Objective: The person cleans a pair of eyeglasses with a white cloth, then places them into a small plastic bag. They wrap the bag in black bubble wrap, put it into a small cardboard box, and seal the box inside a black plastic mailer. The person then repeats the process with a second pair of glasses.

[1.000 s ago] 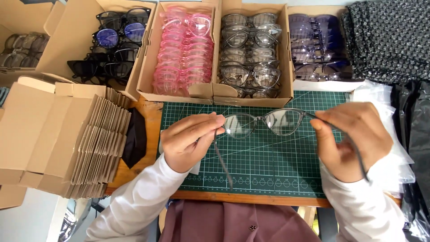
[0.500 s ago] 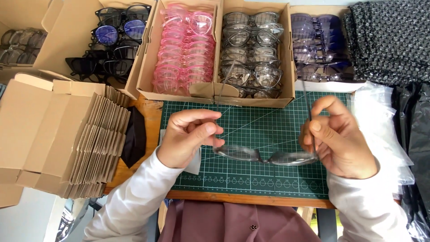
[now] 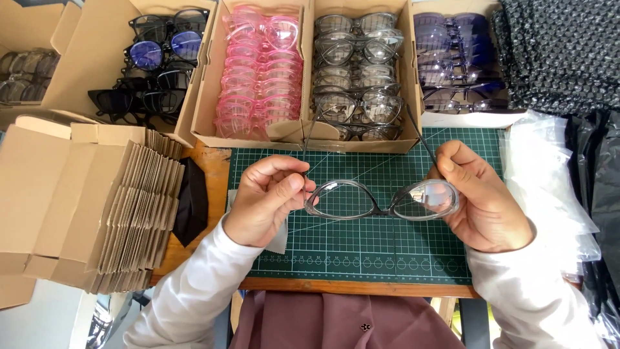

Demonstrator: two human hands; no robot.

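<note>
- The surface's green mat [image 3: 361,252] is lying under both hands, with boxes of glasses [image 3: 358,77] behind it.
- The grey glasses [image 3: 381,200], lower half a second ago, are now being raised level above the mat, temples opening away from the person.
- The left hand [image 3: 268,200] is pinching the left hinge; the right hand [image 3: 481,200] is closing around the right lens.

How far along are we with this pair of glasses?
Done: boxes behind the green cutting mat already hold sorted frames, pink and grey. In hand: the left hand and right hand hold one grey transparent pair of glasses, arms open, above the mat. Left: flat cardboard boxes and clear plastic bags wait unused.
</note>
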